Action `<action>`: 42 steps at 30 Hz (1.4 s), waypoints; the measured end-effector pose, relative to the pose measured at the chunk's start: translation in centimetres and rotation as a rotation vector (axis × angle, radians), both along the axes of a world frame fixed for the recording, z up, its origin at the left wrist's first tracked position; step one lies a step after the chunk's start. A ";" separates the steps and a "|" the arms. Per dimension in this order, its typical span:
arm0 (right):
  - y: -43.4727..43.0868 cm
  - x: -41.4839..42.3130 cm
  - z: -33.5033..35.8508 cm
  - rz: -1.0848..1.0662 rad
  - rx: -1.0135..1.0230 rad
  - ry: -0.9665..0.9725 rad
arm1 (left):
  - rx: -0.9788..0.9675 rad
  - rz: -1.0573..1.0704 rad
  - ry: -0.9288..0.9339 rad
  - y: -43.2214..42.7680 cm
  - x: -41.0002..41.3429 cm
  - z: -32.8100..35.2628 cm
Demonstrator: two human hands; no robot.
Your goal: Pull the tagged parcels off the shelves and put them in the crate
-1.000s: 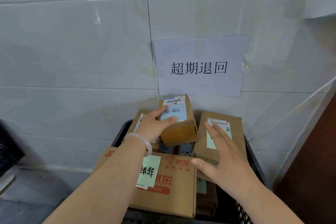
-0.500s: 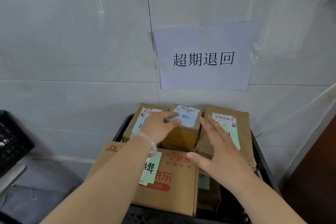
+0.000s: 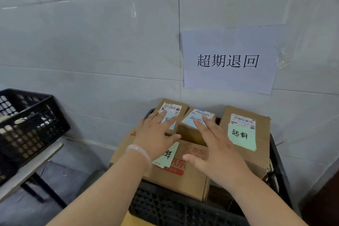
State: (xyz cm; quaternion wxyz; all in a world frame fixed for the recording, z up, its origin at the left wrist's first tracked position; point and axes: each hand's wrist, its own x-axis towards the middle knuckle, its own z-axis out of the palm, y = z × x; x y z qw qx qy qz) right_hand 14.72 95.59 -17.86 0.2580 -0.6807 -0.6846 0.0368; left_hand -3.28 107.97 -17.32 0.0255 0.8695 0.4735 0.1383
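tagged parcels (image 3: 260,134), four showing, sit piled in the black crate (image 3: 174,207); left grip (image 3: 156,137) and right grip (image 3: 218,154), fingers spread flat, rest on two at the crate's back. what remains elsewhere cannot be told.

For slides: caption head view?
Left hand and right hand rest on tagged brown cardboard parcels in black plastic crate.
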 end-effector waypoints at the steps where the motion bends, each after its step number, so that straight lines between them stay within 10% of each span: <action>1: 0.0 -0.9 0.1 0.045 0.012 -0.008 | 0.046 0.030 0.017 -0.9 -1.5 0.0; 20: -12.4 -30.8 -9.0 1.260 -0.149 -0.211 | -0.032 1.155 0.059 -39.7 -29.1 -9.0; 42: -53.1 -37.6 -13.8 2.183 -0.031 -0.637 | -0.291 2.101 -0.164 -86.7 -15.4 -17.4</action>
